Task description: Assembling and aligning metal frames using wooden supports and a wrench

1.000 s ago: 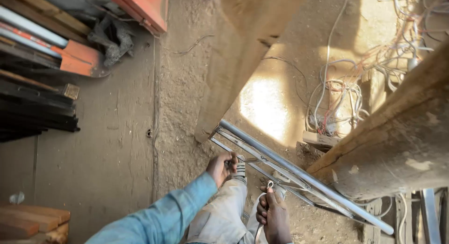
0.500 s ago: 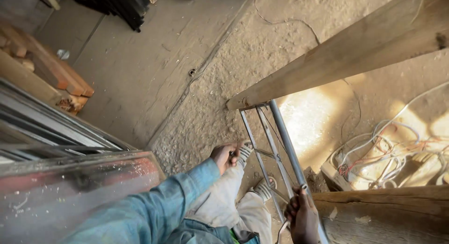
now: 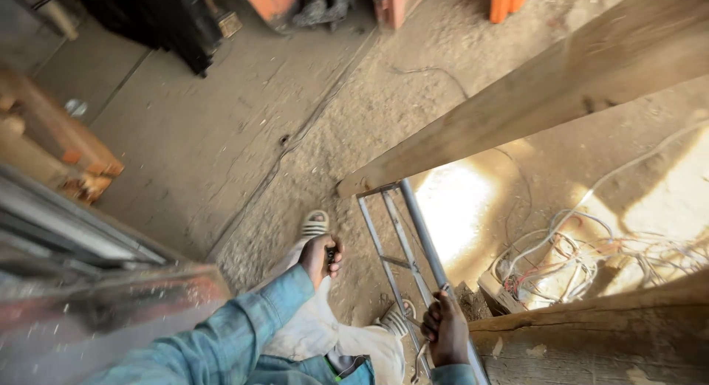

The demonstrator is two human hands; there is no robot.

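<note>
My left hand [image 3: 320, 258], in a blue denim sleeve, is closed around a small dark object that I cannot make out. My right hand [image 3: 445, 332] grips the near rail of a grey metal frame [image 3: 408, 237] that lies slanted on the dirt floor. Both my feet in pale sandals [image 3: 314, 224] stand on the sandy ground beside that frame. A long wooden beam [image 3: 561, 86] crosses above the far end of the frame.
A second thick timber [image 3: 591, 341] lies at lower right. A tangle of white and red wires [image 3: 591, 252] sits on the ground to the right. Stacked wood [image 3: 52, 141] and metal bars [image 3: 66, 230] are at left; orange objects [image 3: 509, 0] stand at the top.
The view has swung, so the beam now runs across the upper right. My right hand has stayed on the metal frame's rail and my left hand has stayed closed.
</note>
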